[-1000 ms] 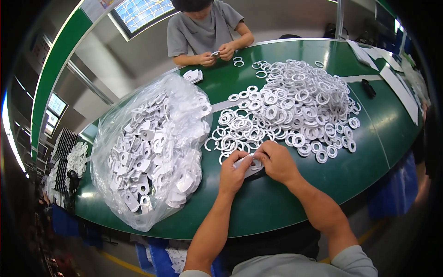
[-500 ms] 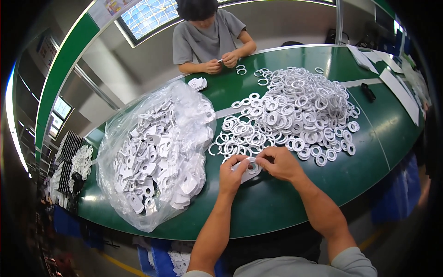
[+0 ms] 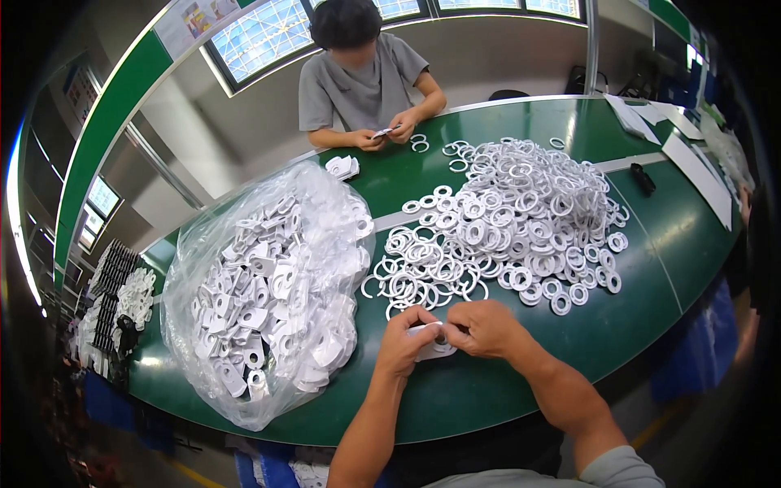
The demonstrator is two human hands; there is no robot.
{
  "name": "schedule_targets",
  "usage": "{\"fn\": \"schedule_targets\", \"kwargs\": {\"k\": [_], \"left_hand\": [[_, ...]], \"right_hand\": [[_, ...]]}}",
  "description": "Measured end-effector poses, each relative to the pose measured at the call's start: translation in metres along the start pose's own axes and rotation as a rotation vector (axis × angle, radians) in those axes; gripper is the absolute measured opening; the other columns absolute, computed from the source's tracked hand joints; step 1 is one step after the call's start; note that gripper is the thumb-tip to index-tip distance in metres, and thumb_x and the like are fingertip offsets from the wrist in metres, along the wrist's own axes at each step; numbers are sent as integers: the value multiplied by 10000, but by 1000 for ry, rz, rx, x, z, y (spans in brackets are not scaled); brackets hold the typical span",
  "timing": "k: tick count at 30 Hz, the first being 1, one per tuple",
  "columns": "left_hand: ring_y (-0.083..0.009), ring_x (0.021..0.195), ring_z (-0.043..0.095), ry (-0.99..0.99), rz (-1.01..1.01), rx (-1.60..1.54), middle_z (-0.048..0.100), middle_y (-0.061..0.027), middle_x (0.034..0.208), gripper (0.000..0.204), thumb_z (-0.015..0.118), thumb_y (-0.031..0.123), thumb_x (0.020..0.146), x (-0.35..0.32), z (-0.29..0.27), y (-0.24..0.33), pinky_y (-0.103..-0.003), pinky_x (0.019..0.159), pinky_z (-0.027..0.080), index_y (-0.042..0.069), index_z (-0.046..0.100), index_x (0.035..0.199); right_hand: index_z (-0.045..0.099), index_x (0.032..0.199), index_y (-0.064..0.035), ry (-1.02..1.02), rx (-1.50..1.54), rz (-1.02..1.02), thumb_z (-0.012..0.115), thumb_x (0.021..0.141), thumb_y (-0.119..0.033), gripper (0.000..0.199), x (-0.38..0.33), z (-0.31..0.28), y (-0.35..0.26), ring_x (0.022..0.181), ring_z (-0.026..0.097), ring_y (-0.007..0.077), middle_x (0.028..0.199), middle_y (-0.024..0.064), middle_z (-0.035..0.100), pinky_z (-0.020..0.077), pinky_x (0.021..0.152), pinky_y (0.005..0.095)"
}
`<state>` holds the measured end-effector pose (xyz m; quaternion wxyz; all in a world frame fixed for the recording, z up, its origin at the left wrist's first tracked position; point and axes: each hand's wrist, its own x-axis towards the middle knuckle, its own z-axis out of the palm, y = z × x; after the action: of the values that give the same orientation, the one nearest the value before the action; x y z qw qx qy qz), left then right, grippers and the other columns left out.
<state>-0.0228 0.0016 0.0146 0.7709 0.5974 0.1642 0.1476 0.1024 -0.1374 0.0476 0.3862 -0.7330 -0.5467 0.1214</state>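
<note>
Close to the table's near edge, my left hand (image 3: 400,346) grips a white flat plate (image 3: 437,350) with a round hole, thumb on top. My right hand (image 3: 486,329) is closed at the plate's right side, its fingertips pinching at the hole's rim. Those fingers hide much of the plate's upper part, so I cannot tell whether a separate ring sits there. Just beyond my hands lie loose thin white rings (image 3: 412,268). They run into a large heap of thicker white rings (image 3: 533,232).
Left of my hands, a clear plastic bag (image 3: 183,325) lies open, full of white holed plates (image 3: 244,313). Across the green table (image 3: 521,398) a person (image 3: 358,89) handles a small white part. A small black object (image 3: 643,179) and white sheets (image 3: 695,179) lie at right.
The view has tilted up slightly. My right fingers have closed in over the plate and now cover more of the hole. My left hand still holds the plate.
</note>
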Motion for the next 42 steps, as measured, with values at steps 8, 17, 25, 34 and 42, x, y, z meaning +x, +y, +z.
{"fn": "schedule_targets", "kwargs": {"k": [8,17,25,34,42], "left_hand": [[-96,704,554,102,21,-11,607,-35,770,78,639,77,827,6,4,-2,-222,654,435,13,597,840],[-117,817,588,248,-10,657,636,-59,878,102,655,69,819,-161,-64,58,-261,740,468,1,637,893],[-68,631,505,911,91,961,563,0,713,89,627,72,848,-255,-159,94,-228,592,417,-13,618,824],[-363,950,616,887,-284,1662,616,-206,1039,499,751,320,710,-125,-275,66,-447,803,492,35,582,1083],[-255,846,621,781,-253,1282,622,-205,961,930,722,181,615,-119,-225,109,-328,737,505,71,318,1445]], "right_hand": [[568,724,-35,38,197,4,621,874,-284,295,6,12,28,526,474,241,615,119,521,384,516,349],[597,713,2,258,206,131,626,888,-251,309,14,-2,51,529,477,156,577,86,548,385,519,321],[566,684,18,268,226,140,620,898,-214,321,16,-7,51,504,443,119,558,62,549,350,493,304],[567,661,0,247,220,192,587,915,-203,326,12,-9,53,501,441,82,546,23,523,337,488,267],[604,692,-3,406,123,194,577,916,-243,330,10,-31,84,513,477,90,570,38,552,363,495,272]]}}
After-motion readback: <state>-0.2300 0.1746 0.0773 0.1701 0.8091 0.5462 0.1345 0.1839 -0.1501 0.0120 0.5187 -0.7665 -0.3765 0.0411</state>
